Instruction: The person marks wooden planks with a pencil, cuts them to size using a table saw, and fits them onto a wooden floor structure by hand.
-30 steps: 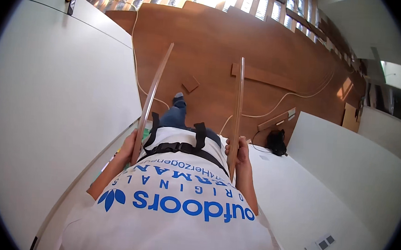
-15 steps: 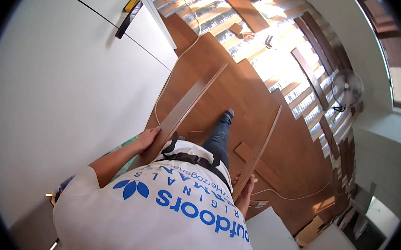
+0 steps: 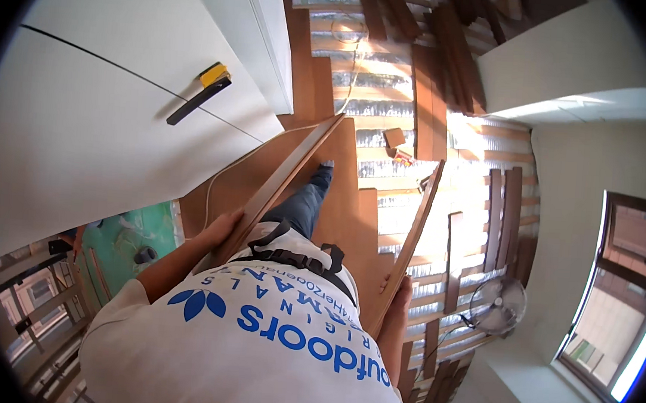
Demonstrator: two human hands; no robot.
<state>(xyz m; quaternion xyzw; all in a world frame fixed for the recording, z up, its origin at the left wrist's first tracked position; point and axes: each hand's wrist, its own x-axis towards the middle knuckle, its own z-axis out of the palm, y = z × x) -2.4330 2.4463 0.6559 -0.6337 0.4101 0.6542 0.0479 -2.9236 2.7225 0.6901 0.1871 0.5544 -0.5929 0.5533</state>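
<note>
My left hand (image 3: 220, 228) grips the near end of a long brown floor plank (image 3: 287, 173) that points away from me over my leg. In my right hand (image 3: 397, 293) is a second long brown plank (image 3: 414, 234), held on edge at my right side. Both planks run forward above the wooden floor (image 3: 341, 203). My white printed shirt (image 3: 253, 346) and a black harness strap (image 3: 289, 257) fill the lower middle of the view. One blue trouser leg (image 3: 304, 204) steps ahead between the two planks.
A white wall (image 3: 105, 104) stands at my left with a black-and-yellow tool (image 3: 199, 92) on it. Loose planks (image 3: 505, 214) lie over silver underlay (image 3: 422, 171) ahead. A floor fan (image 3: 497, 303) stands at right near a window (image 3: 617, 327). A thin cable (image 3: 348, 61) runs across the floor.
My view has swung round to the right, so the white wall fills more of the left and a fan and window show at right. Both hands keep their planks.
</note>
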